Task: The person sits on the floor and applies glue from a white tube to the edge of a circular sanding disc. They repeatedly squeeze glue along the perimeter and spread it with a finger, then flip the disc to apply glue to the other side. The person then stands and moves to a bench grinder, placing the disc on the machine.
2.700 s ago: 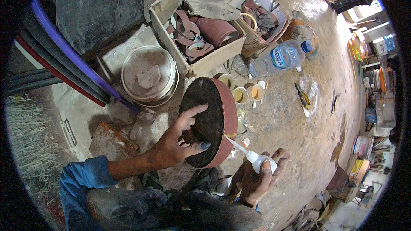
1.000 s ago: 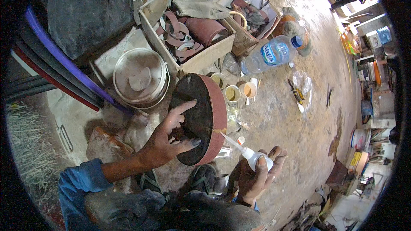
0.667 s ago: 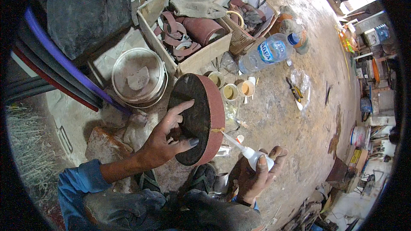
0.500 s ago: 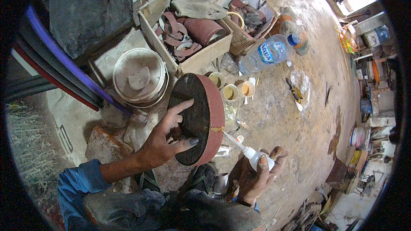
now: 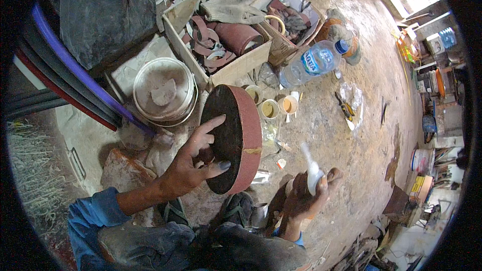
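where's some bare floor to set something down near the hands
Bare floor lies between the small cups and the pliers, and right of the right hand. It's crowded around the small cups, large clear bottle and open boxes.

Nozzle came off rim of wheel, leaving open gap. Right hand drew back, bottle swung from slanting toward wheel to nearly upright, nozzle blurred. Yellowish streak on rim showed more plainly than at first. Scrap, earlier partly behind nozzle, came into full view.
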A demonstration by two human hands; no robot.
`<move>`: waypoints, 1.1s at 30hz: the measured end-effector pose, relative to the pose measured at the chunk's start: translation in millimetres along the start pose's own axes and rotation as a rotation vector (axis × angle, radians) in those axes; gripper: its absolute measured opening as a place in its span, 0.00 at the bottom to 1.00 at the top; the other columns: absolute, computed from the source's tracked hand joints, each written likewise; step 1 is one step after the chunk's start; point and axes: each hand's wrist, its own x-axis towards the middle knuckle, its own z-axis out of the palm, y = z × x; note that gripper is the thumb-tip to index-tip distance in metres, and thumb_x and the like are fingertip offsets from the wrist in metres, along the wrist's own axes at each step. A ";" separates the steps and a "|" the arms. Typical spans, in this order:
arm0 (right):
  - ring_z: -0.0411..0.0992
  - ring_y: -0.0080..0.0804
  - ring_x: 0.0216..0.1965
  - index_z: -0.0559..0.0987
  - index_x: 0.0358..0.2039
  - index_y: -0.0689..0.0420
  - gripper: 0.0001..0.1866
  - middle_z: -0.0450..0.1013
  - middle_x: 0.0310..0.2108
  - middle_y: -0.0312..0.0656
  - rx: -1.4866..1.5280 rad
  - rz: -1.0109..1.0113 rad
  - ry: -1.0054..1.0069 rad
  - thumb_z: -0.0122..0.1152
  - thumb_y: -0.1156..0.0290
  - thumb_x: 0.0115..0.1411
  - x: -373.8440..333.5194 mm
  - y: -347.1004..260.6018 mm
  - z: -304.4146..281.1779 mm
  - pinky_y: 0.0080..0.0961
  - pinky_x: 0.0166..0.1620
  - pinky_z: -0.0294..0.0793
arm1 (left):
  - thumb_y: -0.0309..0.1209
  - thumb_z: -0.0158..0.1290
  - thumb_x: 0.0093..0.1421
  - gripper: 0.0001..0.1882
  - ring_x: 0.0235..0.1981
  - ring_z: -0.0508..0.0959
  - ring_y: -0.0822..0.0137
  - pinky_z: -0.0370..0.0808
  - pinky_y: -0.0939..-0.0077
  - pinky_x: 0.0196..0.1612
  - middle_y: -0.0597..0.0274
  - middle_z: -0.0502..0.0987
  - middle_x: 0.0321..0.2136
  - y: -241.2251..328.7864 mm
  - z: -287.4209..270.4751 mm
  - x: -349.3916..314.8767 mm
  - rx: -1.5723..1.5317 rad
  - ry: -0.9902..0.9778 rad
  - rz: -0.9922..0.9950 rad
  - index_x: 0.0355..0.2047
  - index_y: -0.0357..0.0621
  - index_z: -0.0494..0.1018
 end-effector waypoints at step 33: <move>0.53 0.58 0.69 0.77 0.49 0.62 0.23 0.60 0.65 0.56 -1.134 -0.723 -0.682 0.65 0.76 0.50 148.3 161.8 23.7 0.53 0.70 0.51 | 0.40 0.57 0.54 0.50 0.55 0.71 0.65 0.73 0.67 0.53 0.58 0.66 0.57 7.9 6.3 -5.0 -0.466 0.123 -0.311 0.74 0.60 0.44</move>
